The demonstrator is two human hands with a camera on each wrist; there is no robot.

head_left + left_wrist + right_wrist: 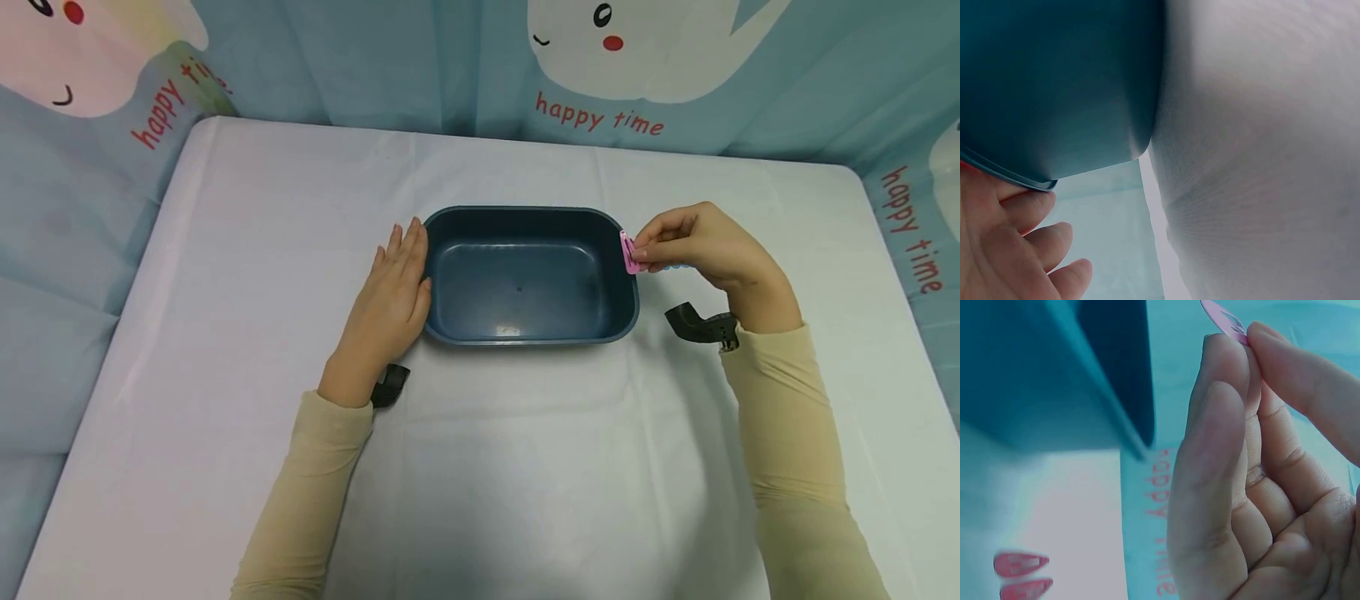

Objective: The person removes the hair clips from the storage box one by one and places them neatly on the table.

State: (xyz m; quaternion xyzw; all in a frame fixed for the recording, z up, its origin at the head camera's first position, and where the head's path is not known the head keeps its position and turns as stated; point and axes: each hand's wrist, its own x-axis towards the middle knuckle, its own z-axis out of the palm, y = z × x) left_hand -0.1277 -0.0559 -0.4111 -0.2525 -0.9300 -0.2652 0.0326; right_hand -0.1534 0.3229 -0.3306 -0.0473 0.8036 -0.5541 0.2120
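Observation:
A dark blue oblong plastic basin stands on the white cloth. My left hand lies along its left side with fingers straight, touching the rim; in the left wrist view, the fingertips meet the rim's underside. My right hand pinches a pink snap hair clip between thumb and fingers, at the basin's right rim. In the right wrist view, only part of this clip shows above the fingertips. A small blue edge of something peeks out under the right hand; its kind is hidden.
Two drop-shaped reddish-pink clips lie on the white cloth in the right wrist view. A light blue curtain with cartoon prints hangs behind the table. Black camera mounts sit at both wrists.

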